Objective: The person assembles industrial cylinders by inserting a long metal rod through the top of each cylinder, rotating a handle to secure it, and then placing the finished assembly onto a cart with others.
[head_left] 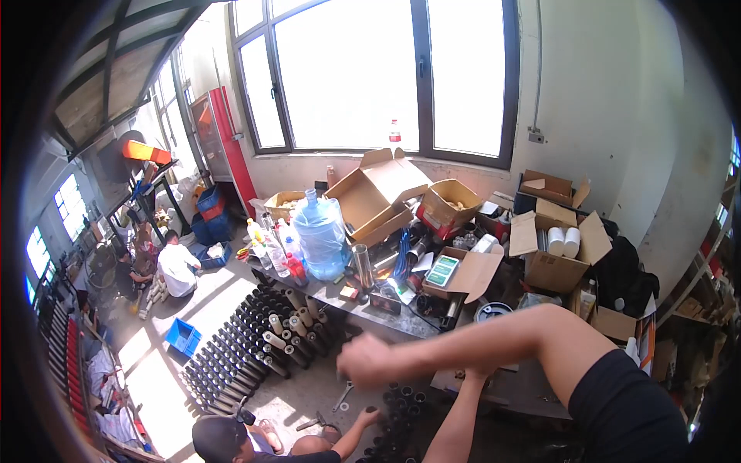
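My right hand (366, 362) reaches across to the left, over the floor in front of the workbench. It is blurred, but its outline is compact and the fingers look curled; whatever they hold cannot be made out. Beneath my right forearm, my left hand (478, 375) is at the bench's near edge. The forearm hides most of its fingers, so I cannot see whether it grips anything. Close to the hands on the bench (340, 297) lies a round metal ring-shaped part (494, 311). Below my right hand, several dark tubes (397, 409) stand on the floor.
Rows of dark cylinders (231, 347) fill the floor leftward. A capped person (220, 438) crouches at the lower left, one hand by the tubes. A wrench (343, 396) lies on the floor. Bench clutter includes a blue water jug (318, 239) and open cartons (567, 266).
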Motion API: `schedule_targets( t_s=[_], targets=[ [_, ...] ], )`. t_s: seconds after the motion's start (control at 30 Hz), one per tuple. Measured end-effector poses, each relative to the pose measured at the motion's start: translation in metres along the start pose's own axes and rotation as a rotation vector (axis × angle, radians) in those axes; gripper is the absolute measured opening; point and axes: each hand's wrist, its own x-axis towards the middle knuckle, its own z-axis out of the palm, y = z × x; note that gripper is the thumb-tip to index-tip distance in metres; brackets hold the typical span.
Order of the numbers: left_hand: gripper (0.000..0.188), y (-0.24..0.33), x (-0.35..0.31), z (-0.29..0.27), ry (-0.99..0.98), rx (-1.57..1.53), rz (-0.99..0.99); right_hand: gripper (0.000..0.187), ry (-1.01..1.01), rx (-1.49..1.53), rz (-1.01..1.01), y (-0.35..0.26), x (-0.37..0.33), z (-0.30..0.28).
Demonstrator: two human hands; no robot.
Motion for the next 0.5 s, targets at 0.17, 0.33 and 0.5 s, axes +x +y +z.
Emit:
schedule_targets(
  t_s=[0.17, 0.33, 0.5],
  targets=[
    [0.06, -0.011, -0.009, 0.012, -0.032, -0.012, 0.03, 0.034, 0.535, 0.403, 1.261, 0.358, -0.116, -0.065],
    [0.06, -0.027, -0.005, -0.012, 0.067, 0.002, 0.058, 0.025, 1.517, 2.496, 0.735, 0.307, -0.351, 0.08],
    [0.06, -0.019, -0.006, 0.01, 0.002, -0.094, 0.05, 0.02, 1.945, 1.987, 0.482, -0.01, -0.399, 0.063]
  ],
)
